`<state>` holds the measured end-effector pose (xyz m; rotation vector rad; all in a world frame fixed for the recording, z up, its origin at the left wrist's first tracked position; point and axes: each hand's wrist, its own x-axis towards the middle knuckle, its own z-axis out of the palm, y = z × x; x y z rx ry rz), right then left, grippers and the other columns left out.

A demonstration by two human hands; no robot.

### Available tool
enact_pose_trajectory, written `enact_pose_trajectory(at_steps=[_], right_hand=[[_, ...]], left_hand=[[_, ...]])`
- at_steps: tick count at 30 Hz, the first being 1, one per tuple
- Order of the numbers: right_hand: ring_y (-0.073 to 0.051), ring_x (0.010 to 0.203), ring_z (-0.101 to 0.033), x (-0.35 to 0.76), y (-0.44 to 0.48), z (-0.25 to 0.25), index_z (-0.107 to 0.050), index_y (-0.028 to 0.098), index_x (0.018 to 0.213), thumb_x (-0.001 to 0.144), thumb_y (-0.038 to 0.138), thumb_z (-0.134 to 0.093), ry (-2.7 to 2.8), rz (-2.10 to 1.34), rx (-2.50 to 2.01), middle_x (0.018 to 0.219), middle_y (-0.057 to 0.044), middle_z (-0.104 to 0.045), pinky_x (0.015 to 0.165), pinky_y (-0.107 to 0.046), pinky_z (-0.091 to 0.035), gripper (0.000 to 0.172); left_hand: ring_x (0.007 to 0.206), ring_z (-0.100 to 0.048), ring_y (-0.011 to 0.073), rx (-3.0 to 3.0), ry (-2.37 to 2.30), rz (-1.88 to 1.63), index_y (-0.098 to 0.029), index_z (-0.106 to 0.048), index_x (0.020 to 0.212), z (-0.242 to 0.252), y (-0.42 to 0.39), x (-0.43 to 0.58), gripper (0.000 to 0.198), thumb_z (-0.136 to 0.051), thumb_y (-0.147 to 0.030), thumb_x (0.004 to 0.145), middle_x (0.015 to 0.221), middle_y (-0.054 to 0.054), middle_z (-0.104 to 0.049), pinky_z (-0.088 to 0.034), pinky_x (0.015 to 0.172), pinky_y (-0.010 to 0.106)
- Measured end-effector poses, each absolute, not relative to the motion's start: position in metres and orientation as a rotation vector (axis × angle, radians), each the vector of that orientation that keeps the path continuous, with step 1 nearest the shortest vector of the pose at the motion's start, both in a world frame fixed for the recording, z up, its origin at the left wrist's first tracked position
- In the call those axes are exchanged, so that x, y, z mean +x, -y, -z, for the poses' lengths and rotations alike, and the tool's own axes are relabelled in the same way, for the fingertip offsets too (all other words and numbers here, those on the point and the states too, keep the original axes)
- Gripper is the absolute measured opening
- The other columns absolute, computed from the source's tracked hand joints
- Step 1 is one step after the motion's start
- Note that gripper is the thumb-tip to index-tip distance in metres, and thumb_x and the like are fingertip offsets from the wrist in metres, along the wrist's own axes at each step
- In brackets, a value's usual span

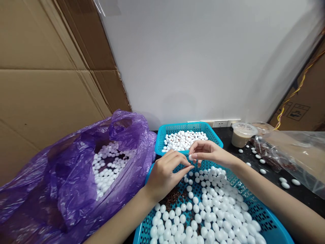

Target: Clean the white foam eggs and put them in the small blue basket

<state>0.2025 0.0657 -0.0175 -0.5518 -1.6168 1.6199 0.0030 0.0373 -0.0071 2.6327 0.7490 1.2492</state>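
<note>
My right hand (207,152) pinches a small white ball (191,157) between thumb and fingertips, above the near edge of the far basket. Close beside it, my left hand (169,173) has thumb and forefinger pressed together on what looks like a small brown piece (192,166), mostly hidden by the fingertips. Below both hands, a large blue plastic basket (273,222) holds many loose white balls (215,203) and a heap of tiny reddish-brown pieces (175,196). Behind it, a smaller blue basket (160,137) contains white balls, several with brown spots (186,139).
On the left, an open purple plastic bag (76,183) holds more white balls. At right stand a lidded cup (241,135) and a clear bag of brown pieces (269,154), with stray balls on the black tabletop (302,196). Cardboard (50,84) and a white wall (198,61) enclose the back.
</note>
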Motion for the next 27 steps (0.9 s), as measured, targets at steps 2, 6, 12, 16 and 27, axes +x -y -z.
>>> enact_pose_trajectory(at_steps=[2, 6, 12, 16, 27], right_hand=[[-0.011, 0.07, -0.061, 0.2027, -0.0659, 0.0174, -0.062, 0.015, 0.086, 0.077, 0.025, -0.068, 1.633, -1.624, -0.549, 0.076, -0.002, -0.063, 0.058, -0.023, -0.052, 0.015], [-0.011, 0.069, -0.061, 0.2031, -0.0653, 0.0175, -0.063, 0.014, 0.086, 0.078, 0.025, -0.067, 1.645, -1.63, -0.546, 0.075, -0.002, -0.063, 0.059, -0.023, -0.052, 0.014], [-0.012, 0.071, -0.063, 0.2035, -0.0642, 0.0168, -0.065, 0.014, 0.086, 0.077, 0.024, -0.068, 1.633, -1.657, -0.569, 0.075, -0.003, -0.065, 0.064, -0.025, -0.053, 0.014], [-0.011, 0.07, -0.064, 0.2037, -0.064, 0.0151, -0.067, 0.014, 0.084, 0.075, 0.023, -0.069, 1.606, -1.684, -0.592, 0.075, -0.002, -0.067, 0.066, -0.024, -0.053, 0.012], [-0.011, 0.069, -0.065, 0.205, -0.0644, 0.0186, -0.066, 0.015, 0.088, 0.072, 0.018, -0.072, 1.593, -1.749, -0.538, 0.076, -0.001, -0.069, 0.068, -0.025, -0.054, 0.017]], left_hand=[[0.076, -0.058, 0.0133, 2.639, -0.755, -1.24, -0.017, -0.059, 0.078, 0.0071, -0.0373, 0.0028, 0.005, -0.063, -0.019, 0.081, 0.078, 0.001, -0.062, -0.047, 0.07, 0.028], [0.076, -0.057, 0.0133, 2.644, -0.753, -1.232, -0.017, -0.059, 0.078, 0.0066, -0.0368, 0.003, 0.005, -0.064, -0.019, 0.08, 0.078, 0.0, -0.063, -0.046, 0.07, 0.027], [0.075, -0.057, 0.0129, 2.642, -0.756, -1.238, -0.017, -0.059, 0.077, 0.0073, -0.0364, 0.0031, 0.006, -0.064, -0.019, 0.08, 0.077, 0.0, -0.063, -0.046, 0.069, 0.027], [0.073, -0.057, 0.0126, 2.656, -0.749, -1.239, -0.017, -0.06, 0.078, 0.0075, -0.0362, 0.0028, 0.005, -0.063, -0.02, 0.081, 0.075, 0.0, -0.063, -0.047, 0.068, 0.027], [0.075, -0.055, 0.0133, 2.85, -0.863, -1.285, -0.021, -0.061, 0.101, 0.0037, -0.0335, 0.0025, 0.023, -0.064, -0.029, 0.079, 0.084, 0.002, -0.056, -0.05, 0.064, 0.026]])
